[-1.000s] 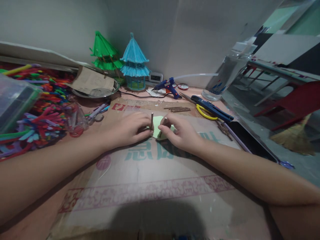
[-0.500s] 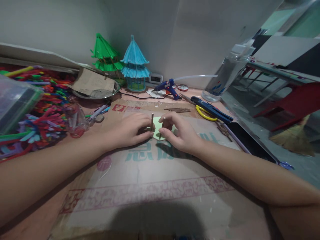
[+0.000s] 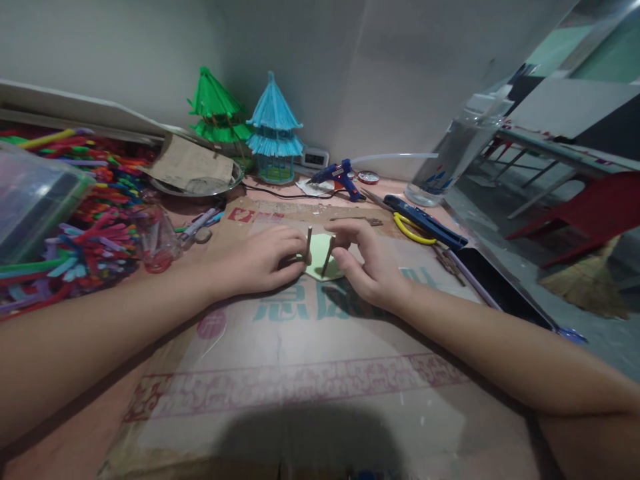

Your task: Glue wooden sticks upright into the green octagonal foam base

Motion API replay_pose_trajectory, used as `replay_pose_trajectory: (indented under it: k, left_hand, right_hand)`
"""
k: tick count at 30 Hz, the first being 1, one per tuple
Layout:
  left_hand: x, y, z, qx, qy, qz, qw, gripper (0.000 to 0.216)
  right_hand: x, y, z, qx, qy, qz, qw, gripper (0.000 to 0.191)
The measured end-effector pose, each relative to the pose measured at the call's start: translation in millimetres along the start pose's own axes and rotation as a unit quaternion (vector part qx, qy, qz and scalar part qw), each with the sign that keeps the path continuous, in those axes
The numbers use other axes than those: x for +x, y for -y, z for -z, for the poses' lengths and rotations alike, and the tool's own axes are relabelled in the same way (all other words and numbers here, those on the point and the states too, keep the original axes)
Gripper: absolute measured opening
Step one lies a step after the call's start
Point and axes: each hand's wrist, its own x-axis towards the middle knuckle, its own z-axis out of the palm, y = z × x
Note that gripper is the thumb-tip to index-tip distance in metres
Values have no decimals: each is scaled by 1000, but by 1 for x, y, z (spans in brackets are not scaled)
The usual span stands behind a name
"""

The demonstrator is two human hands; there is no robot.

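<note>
A small pale green card piece [image 3: 319, 252] lies on the flattened cardboard sheet [image 3: 310, 347]. Two short brown sticks stand on it: the left stick [image 3: 309, 241] upright, the right stick [image 3: 329, 254] leaning. My left hand [image 3: 260, 261] rests on the cardboard with its fingers curled, pinching the base of the left stick. My right hand [image 3: 367, 263] is lifted a little, fingers apart, its fingertips at the top of the leaning right stick.
A blue glue gun [image 3: 337, 177], blue and yellow pliers [image 3: 423, 223], loose sticks [image 3: 367, 220], a plastic bottle [image 3: 453, 157], green [image 3: 215, 107] and blue [image 3: 274, 130] stick pavilions, a metal dish [image 3: 200, 183], and heaps of coloured straws [image 3: 75, 220] surround the cardboard. A dark phone [image 3: 500, 283] lies right.
My right hand has lifted and opened its fingers, now touching only the top of the right stick, which leans. My left hand stays on the left stick.
</note>
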Motion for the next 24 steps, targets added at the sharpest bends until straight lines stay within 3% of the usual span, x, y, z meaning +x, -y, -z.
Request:
replay_pose_trajectory:
  k: [4, 10, 18, 24]
  left_hand:
    - [0, 0, -1, 19, -2, 0, 1000, 17]
    - [0, 6, -3, 79, -39, 50, 995, 18]
    - [-1, 6, -6, 86, -44, 63, 993, 13]
    - [-1, 5, -5, 103, -45, 66, 991, 14]
  right_hand:
    - [0, -5, -1, 27, -4, -8, 1000, 25]
    - [5, -24, -2, 49, -75, -63, 994, 32]
    - [12, -44, -8, 51, -30, -145, 988, 25]
    - [13, -38, -6, 56, -40, -144, 987, 25]
